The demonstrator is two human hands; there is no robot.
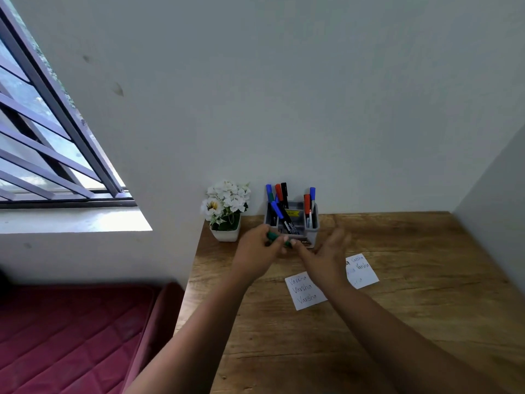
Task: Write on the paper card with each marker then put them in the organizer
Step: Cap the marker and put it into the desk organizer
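Holding markers [279,194] upright: grey organizer [312,231]. Left hand [257,245] grips green marker [277,238]; right hand [326,251] spread.

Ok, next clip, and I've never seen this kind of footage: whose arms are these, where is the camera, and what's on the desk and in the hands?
There is no machine here. A person wears a wide-angle camera on the head, looking forward and down, so the two arms reaching in from the bottom are the person's own. This is the only view.

The left hand holds a green marker in its grip; the right hand is open, with a fingertip at the marker's end.

On the wooden desk, against the wall, stands a grey organizer already holding blue, red and black markers. Left of it is a white flower pot. Nearer the person lie two paper cards with handwriting on them; the right forearm partly covers the second one.
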